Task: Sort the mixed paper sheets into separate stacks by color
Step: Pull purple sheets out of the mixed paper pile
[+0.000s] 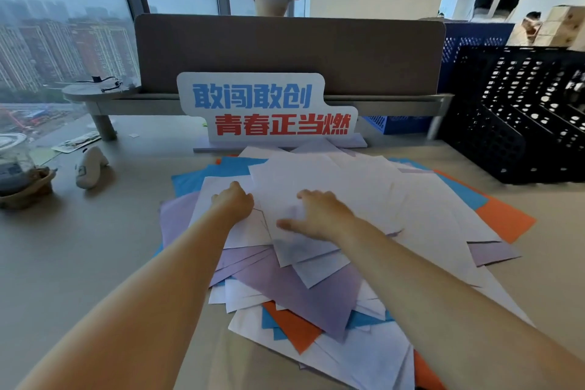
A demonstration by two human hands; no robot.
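Observation:
A loose heap of paper sheets covers the middle of the desk: white sheets (332, 180) on top, purple sheets (297, 291) below them, blue sheets (215, 174) at the back left, orange sheets (503, 218) at the right and near front. My left hand (232, 201) lies on the white sheets at the heap's left, its fingers curled at the edge of a white sheet. My right hand (313, 212) rests flat on the top white sheet, fingers spread.
A white sign with blue and red characters (269, 111) stands behind the heap, before a brown divider (285, 51). Black mesh file racks (522, 117) stand at the right. A white controller (90, 166) and a basket (25, 187) lie at the left. A person sits beyond the divider.

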